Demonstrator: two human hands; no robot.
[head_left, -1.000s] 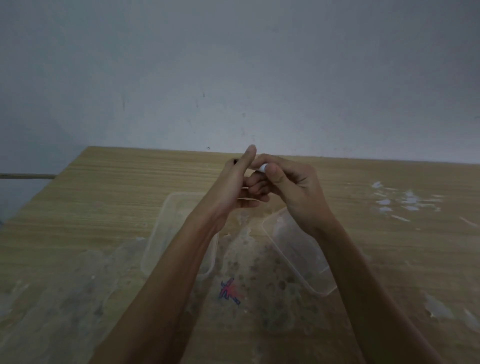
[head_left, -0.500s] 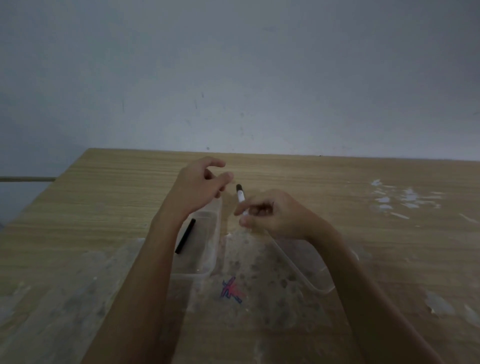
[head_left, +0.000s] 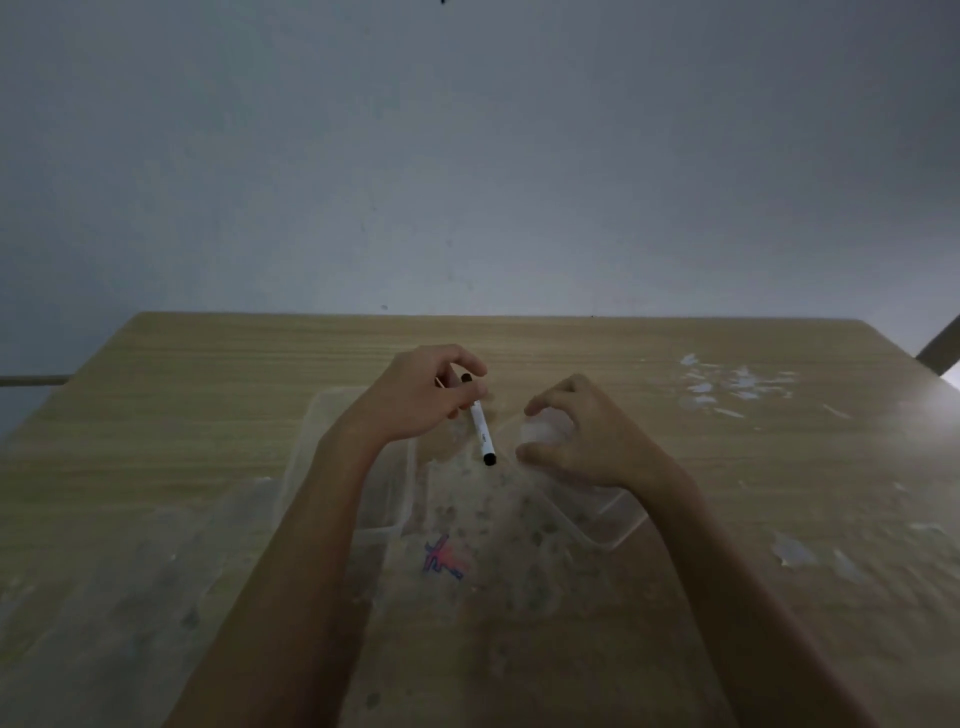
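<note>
So the marker (head_left: 482, 431) was a skinny white-barrelled thing with black at both ends. I'd guess it's light, stiff and a bit slick, so it'd twist or slide out if you only nipped it by the tip. Best place to take it is mid-barrel or a little up from there. The left hand (head_left: 415, 400) had it near the upper end, and that grip was closed tight on the barrel between thumb and fingertips. The rest of the marker hung down at a slant over the gap between the left tub (head_left: 311, 431) and the right tub (head_left: 618, 525), off the tabletop (head_left: 208, 374). The right hand (head_left: 587, 436) wasn't touching the marker at all. Its grip was curled round the far corner of the right tub, as far as I could make out in that dim light, thumb on one side and fingers on the other. Thin clear plastic like that probably flexes, so go easy. There was a blue-and-red scribble (head_left: 441, 558) on the tabletop closer in.
</note>
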